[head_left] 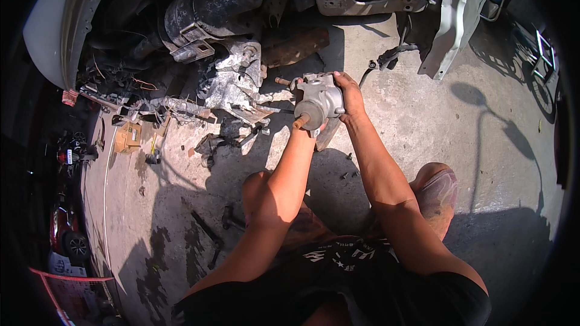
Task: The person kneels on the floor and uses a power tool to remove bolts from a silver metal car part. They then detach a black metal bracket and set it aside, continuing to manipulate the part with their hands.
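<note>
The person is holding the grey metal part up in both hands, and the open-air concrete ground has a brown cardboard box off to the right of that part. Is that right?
Not quite: the brown cardboard box is off to the left of the grey metal part, as the head view shows. The rest holds.

My right hand has open room to its right, over sunlit concrete floor that runs well out toward a bicycle. Far and slightly right, a black cable and a pale panel block the way, and the vehicle frame closes off the far side. Left of the metal housing it is tight: a grimy metal assembly sticks rods toward my left hand, and a rusty piece lies just beyond. Nearer me, the gap between my forearms opens downward, bounded by my right knee and left knee.
</note>
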`<action>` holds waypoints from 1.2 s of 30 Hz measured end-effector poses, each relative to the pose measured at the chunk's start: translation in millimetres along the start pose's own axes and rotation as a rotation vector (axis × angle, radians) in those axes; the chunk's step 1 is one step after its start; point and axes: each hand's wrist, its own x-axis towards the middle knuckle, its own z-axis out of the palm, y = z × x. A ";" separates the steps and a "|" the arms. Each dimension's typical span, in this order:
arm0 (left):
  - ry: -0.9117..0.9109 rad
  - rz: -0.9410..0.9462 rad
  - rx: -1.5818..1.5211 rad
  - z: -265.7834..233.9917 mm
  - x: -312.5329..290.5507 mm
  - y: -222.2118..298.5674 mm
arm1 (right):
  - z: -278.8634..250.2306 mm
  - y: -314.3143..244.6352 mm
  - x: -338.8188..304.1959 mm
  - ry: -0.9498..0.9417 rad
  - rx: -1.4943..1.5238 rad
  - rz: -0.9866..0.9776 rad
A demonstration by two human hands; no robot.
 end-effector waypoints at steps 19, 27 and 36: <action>-0.105 -0.463 -0.033 23.3 -43.9 2.3 | -15.4 -39.7 30.0 0.041 0.045 0.105; -0.011 -0.549 0.027 19.3 -152.7 -0.5 | -36.9 16.1 33.6 -0.233 -0.143 0.203; 0.612 -0.642 0.604 -63.0 -245.2 -41.5 | -3.5 14.7 41.6 -0.185 0.113 0.170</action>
